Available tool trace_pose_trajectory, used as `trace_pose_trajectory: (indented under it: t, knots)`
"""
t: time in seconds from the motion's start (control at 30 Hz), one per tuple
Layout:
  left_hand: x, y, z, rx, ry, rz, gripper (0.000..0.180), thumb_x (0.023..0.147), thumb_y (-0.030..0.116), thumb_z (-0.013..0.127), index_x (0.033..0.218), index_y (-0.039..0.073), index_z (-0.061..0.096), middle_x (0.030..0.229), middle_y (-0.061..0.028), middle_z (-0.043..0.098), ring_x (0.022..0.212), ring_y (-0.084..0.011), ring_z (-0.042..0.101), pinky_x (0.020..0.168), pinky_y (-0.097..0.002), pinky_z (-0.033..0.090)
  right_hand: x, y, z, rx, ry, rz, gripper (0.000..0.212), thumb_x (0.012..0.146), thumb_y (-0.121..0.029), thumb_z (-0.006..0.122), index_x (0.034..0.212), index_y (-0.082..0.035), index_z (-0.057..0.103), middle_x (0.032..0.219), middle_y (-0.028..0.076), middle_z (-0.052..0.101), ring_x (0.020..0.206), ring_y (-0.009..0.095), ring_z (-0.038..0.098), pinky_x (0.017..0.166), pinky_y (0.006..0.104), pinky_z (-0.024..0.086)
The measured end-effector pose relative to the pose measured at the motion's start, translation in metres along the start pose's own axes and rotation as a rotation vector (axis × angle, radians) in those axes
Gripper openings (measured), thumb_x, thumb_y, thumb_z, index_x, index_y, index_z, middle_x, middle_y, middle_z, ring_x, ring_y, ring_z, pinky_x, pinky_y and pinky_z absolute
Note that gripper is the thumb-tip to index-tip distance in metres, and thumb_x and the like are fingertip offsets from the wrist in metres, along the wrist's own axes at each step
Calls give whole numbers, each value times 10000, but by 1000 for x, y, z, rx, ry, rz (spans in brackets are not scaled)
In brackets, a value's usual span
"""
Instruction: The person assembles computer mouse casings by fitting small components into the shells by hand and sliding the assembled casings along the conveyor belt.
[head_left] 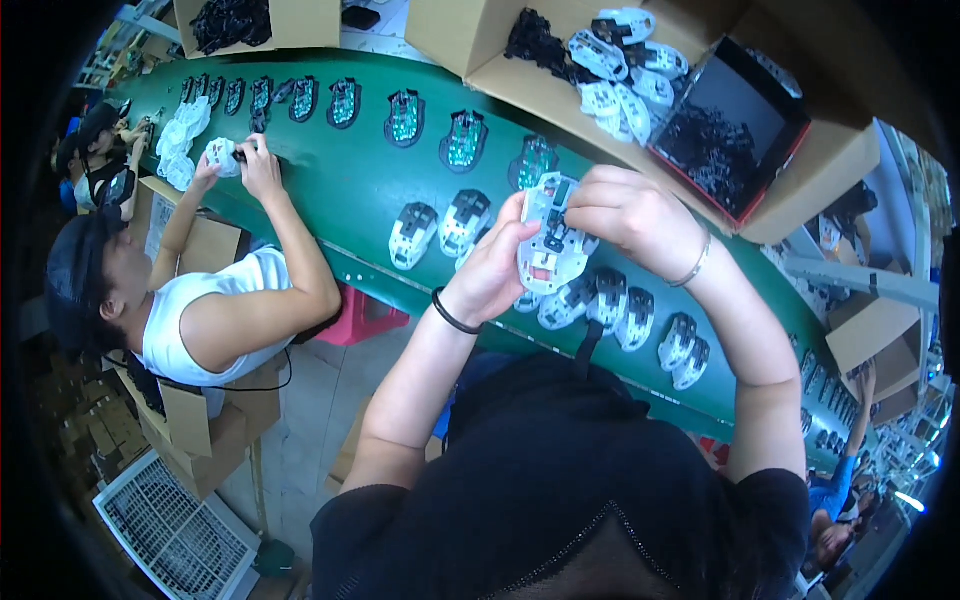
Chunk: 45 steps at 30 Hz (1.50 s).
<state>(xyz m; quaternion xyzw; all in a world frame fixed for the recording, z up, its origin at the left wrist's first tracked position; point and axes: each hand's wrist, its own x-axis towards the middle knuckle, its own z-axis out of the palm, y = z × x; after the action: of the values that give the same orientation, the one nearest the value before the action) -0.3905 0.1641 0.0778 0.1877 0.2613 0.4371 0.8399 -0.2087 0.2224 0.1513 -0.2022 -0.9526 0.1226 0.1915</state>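
Observation:
A white computer mouse shell [570, 268], its inner side with black parts facing up, is held over the green bench. My left hand [492, 258] grips it along the left edge, thumb on top. Closed in a pinch, my right hand [628, 215] presses at the shell's upper right side; what sits between its fingertips is hidden. Below and beside the hands stand several white and black mouse shells [410, 236]. Behind them lies a row of mouse bases with green circuit boards [464, 140], one of them partly covered by the shell.
A large cardboard box [560, 90] at the back holds white shells and a black tray [705, 140] of small black parts. At left, a co-worker [220, 315] handles a white part beside white plastic bags [183, 140]. More mouse shells [683, 350] stand to the right.

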Motion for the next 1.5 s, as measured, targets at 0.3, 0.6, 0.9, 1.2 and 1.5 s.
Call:
trace_pose_trajectory:
  t: [0.3, 0.6, 0.9, 1.2, 1.5]
  knots:
    - [-36, 0, 5, 224, -60, 47, 589, 802, -47, 444, 1343, 89, 258, 1152, -36, 459, 1009, -102, 516, 786, -251, 478, 6, -37, 7, -224, -173, -175, 170, 619, -108, 570, 765, -21, 575, 837, 73, 549, 822, 227, 549, 719, 324, 486]
    - [-40, -8, 2, 558, 75, 248, 577, 783, -54, 432, 1332, 45, 287, 1101, -53, 479, 825, -61, 509, 627, -195, 455, 12, -50, 24, -249, -80, 15, 65, 603, -118, 562, 616, -56, 578, 738, 43, 502, 801, 199, 515, 751, 310, 469]
    - [-26, -13, -2, 540, 158, 386, 594, 765, -64, 414, 1333, 79, 314, 1131, -25, 485, 909, -57, 520, 621, -167, 464, -23, -64, 79, 997, 508, 902, 501, 759, -46, 646, 1199, -16, 408, 1024, 79, 549, 954, 151, 532, 779, 282, 450]
    - [-19, -28, 3, 751, 171, 554, 563, 773, -49, 436, 1319, -9, 304, 1188, -141, 476, 1067, -181, 496, 884, -276, 422, -20, -70, 105, 1015, 770, 873, 440, 763, 50, 568, 1180, 33, 427, 1054, 72, 555, 977, 134, 542, 877, 275, 430]
    - [-4, -77, 36, 530, -26, -225, 583, 905, 69, 451, 1406, 189, 178, 1289, -124, 368, 1022, -277, 560, 798, -385, 514, -173, -77, 93, 1462, 957, 1072, 424, 826, 4, 567, 1239, 1, 473, 1108, 48, 585, 979, 122, 562, 855, 267, 455]
